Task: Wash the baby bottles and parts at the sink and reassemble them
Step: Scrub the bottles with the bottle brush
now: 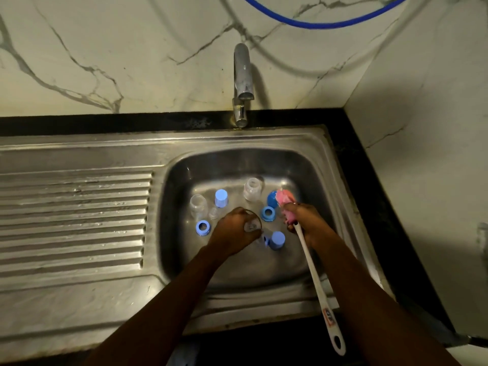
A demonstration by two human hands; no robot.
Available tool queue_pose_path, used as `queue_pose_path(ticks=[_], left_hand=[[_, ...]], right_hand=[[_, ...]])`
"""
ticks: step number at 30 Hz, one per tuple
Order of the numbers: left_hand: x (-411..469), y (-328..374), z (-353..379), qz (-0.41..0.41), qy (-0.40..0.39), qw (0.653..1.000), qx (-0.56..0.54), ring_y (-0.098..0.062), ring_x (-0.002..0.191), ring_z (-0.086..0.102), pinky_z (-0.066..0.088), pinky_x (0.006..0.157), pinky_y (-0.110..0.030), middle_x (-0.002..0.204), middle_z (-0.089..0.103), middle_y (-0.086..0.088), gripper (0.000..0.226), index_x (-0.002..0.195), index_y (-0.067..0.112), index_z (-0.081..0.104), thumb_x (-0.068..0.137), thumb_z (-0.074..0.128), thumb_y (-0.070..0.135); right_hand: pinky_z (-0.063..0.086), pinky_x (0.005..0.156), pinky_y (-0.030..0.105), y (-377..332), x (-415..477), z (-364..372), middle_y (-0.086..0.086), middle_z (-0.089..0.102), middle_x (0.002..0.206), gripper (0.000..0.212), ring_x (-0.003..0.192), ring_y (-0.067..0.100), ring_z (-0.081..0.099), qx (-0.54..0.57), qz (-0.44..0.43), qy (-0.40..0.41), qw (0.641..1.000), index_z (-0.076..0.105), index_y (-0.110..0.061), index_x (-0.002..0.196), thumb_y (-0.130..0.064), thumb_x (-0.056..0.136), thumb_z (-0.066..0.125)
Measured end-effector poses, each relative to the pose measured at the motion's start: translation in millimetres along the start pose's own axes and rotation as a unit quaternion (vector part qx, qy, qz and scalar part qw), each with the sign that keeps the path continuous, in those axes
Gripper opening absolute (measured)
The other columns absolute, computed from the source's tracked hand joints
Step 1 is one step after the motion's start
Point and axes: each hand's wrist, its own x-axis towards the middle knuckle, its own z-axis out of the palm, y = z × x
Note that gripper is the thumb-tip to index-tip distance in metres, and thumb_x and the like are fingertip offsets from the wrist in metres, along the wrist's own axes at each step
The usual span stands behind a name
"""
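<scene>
Three clear bottle bodies were counted in the sink (158,143), all on the person's side of the tap (241,83). The rear bottle (253,188) stood almost straight in front of the tap. The left bottle (198,206) stood to the left of the tap's line. The held bottle (252,224) was farther forward, mouth up. The left hand (232,232) was curled round the held bottle. The right hand (301,220), to the right of the tap's line and apart from the left, was closed on the bottle brush (315,278) where the white handle met the pink sponge head (284,199). The head was not in any bottle. Loose parts lay around the hands: a pale blue cap (221,198) and a small clear teat (213,213) left of the tap's line, a blue ring (203,227) farther forward on that side, and a second ring (268,213) and a darker blue dome (272,199) on the right. A second pale cap (277,240) lay farthest from the tap, just beside the left hand. No stream was seen at the tap, and no foam could be made out in the dim light. Judgement: disassembly was complete, since no ring, teat or cap sat on a bottle. Washing looked to be at an early stage, with the held bottle the piece in hand. Which parts had been scrubbed could not be told. Left to do: brush the bottles, clean the small parts, rinse everything, and reassemble all three sets.
</scene>
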Motion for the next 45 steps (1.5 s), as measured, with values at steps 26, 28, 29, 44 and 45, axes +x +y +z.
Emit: queue_pose_path(ticks=[26, 28, 29, 44, 45], left_hand=[[70.1, 34.6, -123.9, -0.053, 0.121, 0.873, -0.469, -0.019, 0.102, 0.068, 0.058, 0.085, -0.034, 0.111, 0.07, -0.002, 0.028, 0.121, 0.023, 0.063, 0.093, 0.066, 0.026], [71.3, 34.5, -123.6, -0.048, 0.11, 0.864, -0.489, -0.021, 0.102, 0.069, 0.059, 0.081, -0.034, 0.113, 0.069, -0.003, 0.029, 0.123, 0.022, 0.061, 0.094, 0.065, 0.025], [71.5, 34.2, -123.0, -0.043, 0.108, 0.862, -0.493, -0.02, 0.101, 0.069, 0.06, 0.079, -0.032, 0.112, 0.069, -0.003, 0.029, 0.123, 0.021, 0.06, 0.095, 0.064, 0.023], [75.3, 38.9, -118.1, -0.018, 0.111, 0.877, -0.467, -0.002, 0.095, 0.068, 0.055, 0.074, -0.018, 0.101, 0.072, 0.012, 0.03, 0.11, 0.031, 0.062, 0.087, 0.072, 0.014], [75.1, 39.9, -117.5, -0.017, 0.111, 0.877, -0.466, -0.001, 0.094, 0.068, 0.054, 0.073, -0.016, 0.099, 0.072, 0.013, 0.03, 0.11, 0.03, 0.062, 0.087, 0.072, 0.013]], right_hand=[[0.045, 0.049, 0.023, -172.7, 57.9, 108.4, 0.011, 0.06, 0.088, 0.027, 0.073, 0.018, 0.061, -0.034, -0.112, -0.057, 0.991, 0.057, -0.009, 0.095, -0.036, 0.093, 0.062], [0.043, 0.045, 0.021, -174.0, 62.5, 112.3, 0.013, 0.061, 0.089, 0.022, 0.063, 0.015, 0.056, -0.028, -0.111, -0.084, 0.99, 0.057, -0.006, 0.101, -0.027, 0.096, 0.059], [0.042, 0.043, 0.021, -174.3, 63.5, 113.6, 0.016, 0.062, 0.092, 0.021, 0.063, 0.015, 0.056, -0.025, -0.109, -0.09, 0.99, 0.058, -0.003, 0.105, -0.023, 0.097, 0.058], [0.06, 0.076, 0.04, -175.2, 80.7, 122.4, 0.018, 0.07, 0.098, 0.016, 0.081, 0.026, 0.068, -0.111, -0.151, -0.054, 0.981, 0.063, -0.008, 0.098, -0.021, 0.09, 0.069], [0.06, 0.067, 0.033, -175.3, 81.2, 121.8, 0.015, 0.069, 0.094, 0.022, 0.074, 0.021, 0.067, -0.113, -0.154, -0.047, 0.98, 0.063, -0.006, 0.103, -0.022, 0.09, 0.069]])
